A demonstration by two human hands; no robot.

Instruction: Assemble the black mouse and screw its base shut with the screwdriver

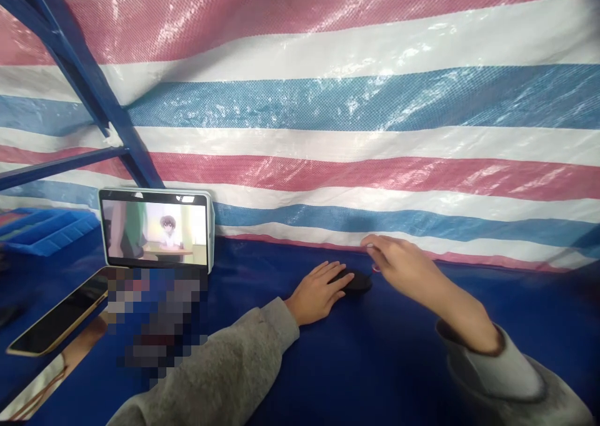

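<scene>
My left hand (319, 293) lies palm down on the blue table surface, fingers stretched and spread. Its fingertips rest on the near side of a flat, rounded black object (356, 281), whose kind I cannot make out. To the right of that object, my right hand (398, 263) is raised just above the table, near the striped sheet. Its thumb and index finger are pinched together, and whatever is between them is too small or hidden to name. A small pink loop (375, 268) shows below these fingers, next to the black object. Both arms wear grey sleeves.
A tablet-like screen (154, 232) playing a cartoon stands at the left. Before it lies a dark phone (65, 310) with a gold edge, beside a blurred-out patch. Blue plastic trays (51, 231) sit far left. A striped sheet (328, 101) and blue metal frame (94, 82) rise behind.
</scene>
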